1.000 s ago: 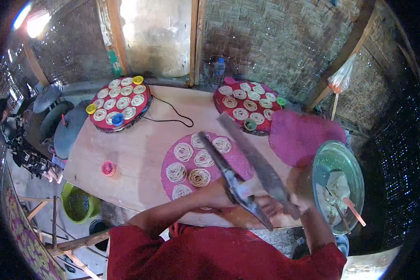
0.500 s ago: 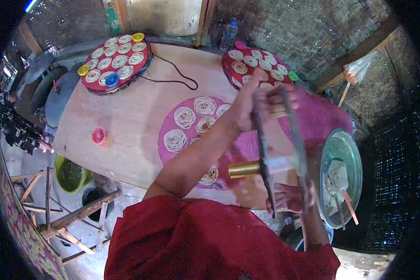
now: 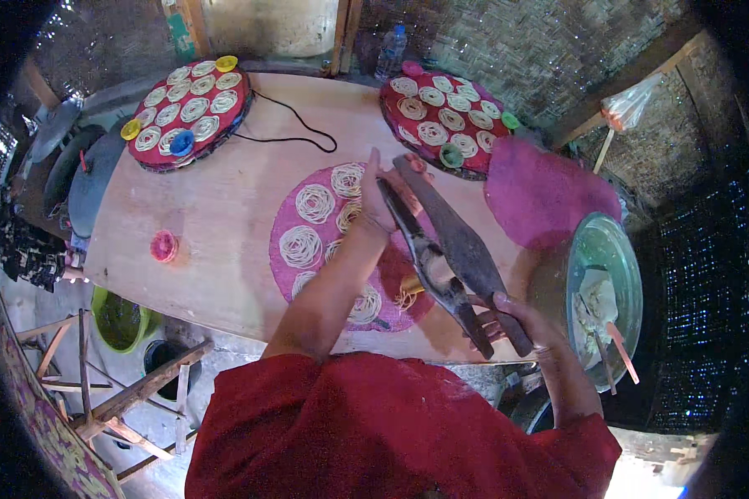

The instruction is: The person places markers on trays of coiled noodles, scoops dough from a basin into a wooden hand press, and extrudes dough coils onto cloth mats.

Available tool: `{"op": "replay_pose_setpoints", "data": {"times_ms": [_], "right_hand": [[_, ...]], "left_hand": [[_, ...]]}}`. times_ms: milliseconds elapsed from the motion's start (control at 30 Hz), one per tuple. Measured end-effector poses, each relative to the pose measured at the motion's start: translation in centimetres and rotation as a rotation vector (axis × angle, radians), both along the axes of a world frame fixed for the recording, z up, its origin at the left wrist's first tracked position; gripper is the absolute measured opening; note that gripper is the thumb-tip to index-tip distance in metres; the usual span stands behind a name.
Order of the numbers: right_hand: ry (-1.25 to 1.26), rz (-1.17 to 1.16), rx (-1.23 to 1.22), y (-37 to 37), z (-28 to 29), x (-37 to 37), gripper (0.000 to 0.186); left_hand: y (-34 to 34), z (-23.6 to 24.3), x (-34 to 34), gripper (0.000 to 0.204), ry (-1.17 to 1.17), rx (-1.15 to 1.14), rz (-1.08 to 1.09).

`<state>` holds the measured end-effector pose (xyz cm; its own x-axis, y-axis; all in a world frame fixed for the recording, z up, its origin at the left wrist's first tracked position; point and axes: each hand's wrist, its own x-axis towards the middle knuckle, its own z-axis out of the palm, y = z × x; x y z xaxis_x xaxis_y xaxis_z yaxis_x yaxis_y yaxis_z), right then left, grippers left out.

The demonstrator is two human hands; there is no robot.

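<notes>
Between my two hands is a hand press with two long dark wooden handles (image 3: pixel 466 245) and a brass tube (image 3: pixel 412 284). It slants over the pink round mat (image 3: pixel 285 216). My left hand (image 3: pixel 380 200) grips the upper ends of the handles. Around their lower ends, my right hand (image 3: pixel 528 318) is closed. Thin pale dough strands (image 3: pixel 405 299) hang from the mouth of the tube, above the mat's near right part. Several coiled dough rounds, like this noodle nest (image 3: pixel 315 204), lie on the mat; my left forearm hides some.
Two red round trays of coils, the left tray (image 3: pixel 168 153) and the right tray (image 3: pixel 438 146), stand at the back. A pink cloth (image 3: pixel 549 195) lies at right, beside a green basin (image 3: pixel 640 291) holding dough. A pink cup (image 3: pixel 164 246) and black cord (image 3: pixel 295 143) are on the table.
The press has turned from nearly upright to a slant, its upper end swinging left. Dough strands now show at the tube's mouth. The whole view has shifted slightly.
</notes>
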<state>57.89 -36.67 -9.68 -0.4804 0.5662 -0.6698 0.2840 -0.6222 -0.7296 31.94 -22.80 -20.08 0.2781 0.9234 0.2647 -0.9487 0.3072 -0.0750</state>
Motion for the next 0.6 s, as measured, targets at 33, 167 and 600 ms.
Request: {"op": "replay_pose_setpoints", "data": {"times_ms": [33, 167, 600], "right_hand": [[-0.004, 0.003, 0.021, -0.1, 0.0, -0.2, 0.066], [0.023, 0.021, -0.048, -0.9, 0.5, 0.5, 0.064], [-0.059, 0.049, 0.169, -0.4, 1.0, -0.1, 0.057]], "left_hand": [[-0.2, 0.3, -0.6, 0.057, -0.01, -0.021, -0.013], [-2.3, 1.1, -0.7, 0.056, -0.036, -0.002, -0.007], [-1.5, 3.0, -1.1, 0.051, 0.098, -0.035, 0.114]]}}
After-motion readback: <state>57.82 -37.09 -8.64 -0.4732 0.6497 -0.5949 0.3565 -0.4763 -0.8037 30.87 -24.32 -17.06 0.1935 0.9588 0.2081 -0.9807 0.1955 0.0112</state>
